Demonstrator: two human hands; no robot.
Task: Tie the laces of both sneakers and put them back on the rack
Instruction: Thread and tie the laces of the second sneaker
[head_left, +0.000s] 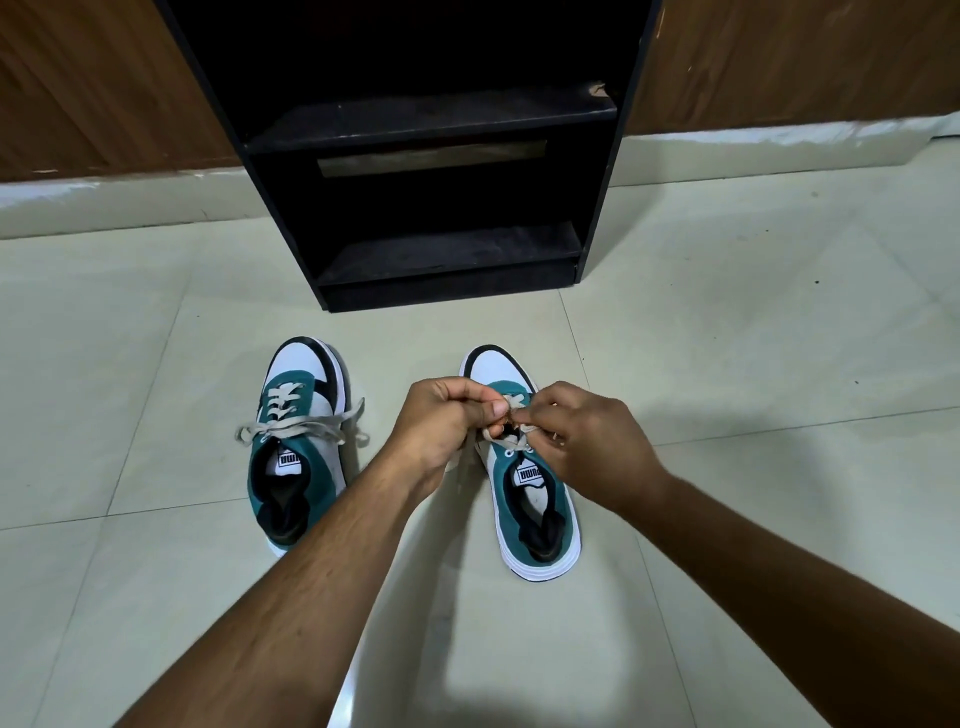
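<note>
Two sneakers are seen on a pale tiled floor (727, 338), toes pointed toward a black rack (426, 171) standing against a wood-panelled wall (805, 57).

Left sneaker (298, 447): teal, white and black. Its grey laces (306, 423) are spread sideways across the tongue in loops and loose ends; whether a finished knot is formed cannot be told. No hand is touching it.

Right sneaker (535, 499): same colours, set well apart from the left one, near the middle of the frame. Its laces (511, 423) are gathered over the upper eyelets, between the two hands.

Left hand (441, 423): fingers are curled, and a section of the right sneaker's lace is pinched between thumb and fingers. A strand is seen trailing down below the wrist beside the shoe.

Right hand (582, 441): fingers are curled, and the other part of the same lace is pinched at the fingertips. The two hands are held nearly touching directly above the tongue of the right sneaker.

Rack: two dusty shelves are visible, an upper one and a lower one near the floor. Neither sneaker is placed on it; both rest on the floor just in front of its base.

Both forearms are bare and extended from the bottom edge of the frame.
</note>
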